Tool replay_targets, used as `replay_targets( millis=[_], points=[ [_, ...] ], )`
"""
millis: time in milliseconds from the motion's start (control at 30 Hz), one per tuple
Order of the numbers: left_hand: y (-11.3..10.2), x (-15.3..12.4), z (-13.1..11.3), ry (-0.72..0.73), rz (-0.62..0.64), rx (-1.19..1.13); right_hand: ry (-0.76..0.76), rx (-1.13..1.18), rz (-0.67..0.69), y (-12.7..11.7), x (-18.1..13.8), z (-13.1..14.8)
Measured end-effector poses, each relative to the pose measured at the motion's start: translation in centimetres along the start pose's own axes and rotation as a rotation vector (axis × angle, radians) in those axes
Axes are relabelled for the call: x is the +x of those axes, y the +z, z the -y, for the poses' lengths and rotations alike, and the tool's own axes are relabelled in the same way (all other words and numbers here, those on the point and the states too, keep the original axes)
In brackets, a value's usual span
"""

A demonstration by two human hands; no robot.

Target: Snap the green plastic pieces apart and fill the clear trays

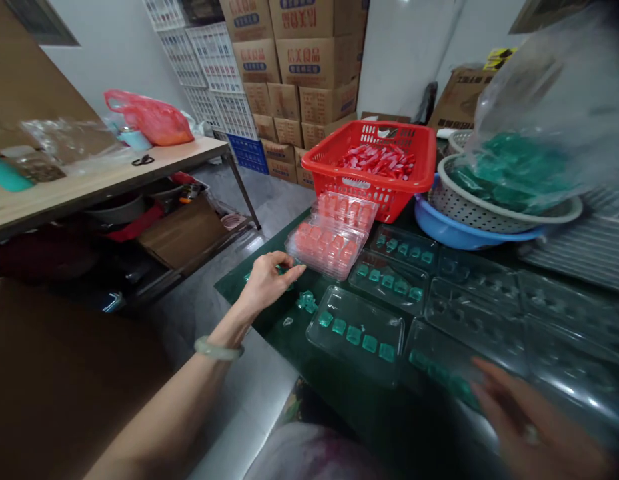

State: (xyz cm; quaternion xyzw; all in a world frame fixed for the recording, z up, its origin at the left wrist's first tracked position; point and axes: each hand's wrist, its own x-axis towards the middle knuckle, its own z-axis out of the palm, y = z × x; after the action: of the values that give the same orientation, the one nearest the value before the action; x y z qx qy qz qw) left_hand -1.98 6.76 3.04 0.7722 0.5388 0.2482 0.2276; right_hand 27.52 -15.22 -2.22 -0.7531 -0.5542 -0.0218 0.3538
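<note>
My left hand [267, 279] reaches to the left edge of the dark green table [339, 373], fingers pinched around small green wrapped candies. A few loose green candies [306, 301] lie just right of it. A clear plastic tray [357, 330] holding a row of green candies sits beside them. My right hand [529, 417] is blurred at the lower right, fingers stretched over another clear tray [442, 360]. Closed trays of red candies [334, 233] are stacked behind my left hand.
A red basket [374, 163] of red candies stands at the back. To its right, a white colander [494, 207] of green candies rests in a blue basin under a clear bag. Several empty clear trays cover the table's right. A wooden table [89, 180] and stacked cartons stand behind.
</note>
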Motion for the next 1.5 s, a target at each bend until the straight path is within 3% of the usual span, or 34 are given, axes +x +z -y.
replay_targets(
  millis=[33,100,200,300,400,567,700,833,933,1167,1333,1500],
  points=[
    [0.0,-0.8,-0.9,-0.035,0.104,-0.242,-0.054,0.054,0.088,0.1,0.6,2.1],
    [0.5,-2.2,-3.0,-0.073,0.363,-0.674,-0.152,0.188,0.115,0.6,1.9,6.2],
    [2.4,-3.5,-6.0,-0.068,0.637,-0.939,-0.226,0.407,0.175,1.5,3.4,10.2],
    [4.4,-4.0,-8.2,-0.049,0.752,-0.985,-0.219,0.541,0.223,1.6,4.0,10.8],
    [5.6,-4.2,-9.4,-0.003,0.823,-1.021,-0.055,0.684,0.239,0.9,3.7,9.3],
    [6.2,-4.9,-10.6,0.043,0.725,-0.932,0.359,1.092,0.27,0.8,2.5,6.9],
    [6.2,-5.3,-11.4,0.098,0.709,-0.893,0.426,1.332,0.304,1.5,1.9,6.3],
    [6.2,-5.4,-11.7,0.105,0.7,-0.859,0.443,1.425,0.333,1.8,1.8,6.2],
    [5.9,-5.5,-11.9,0.137,0.676,-0.764,0.428,1.371,0.338,1.7,1.7,6.1],
    [5.4,-5.7,-12.2,0.56,0.376,-0.422,0.318,1.165,0.433,0.7,1.8,6.3],
    [5.8,-5.4,-11.3,0.651,0.404,-0.399,0.347,1.002,0.398,0.9,1.6,6.8],
    [6.2,-5.0,-10.0,0.775,0.392,-0.368,0.221,0.801,0.407,1.2,1.4,6.8]
  ],
)
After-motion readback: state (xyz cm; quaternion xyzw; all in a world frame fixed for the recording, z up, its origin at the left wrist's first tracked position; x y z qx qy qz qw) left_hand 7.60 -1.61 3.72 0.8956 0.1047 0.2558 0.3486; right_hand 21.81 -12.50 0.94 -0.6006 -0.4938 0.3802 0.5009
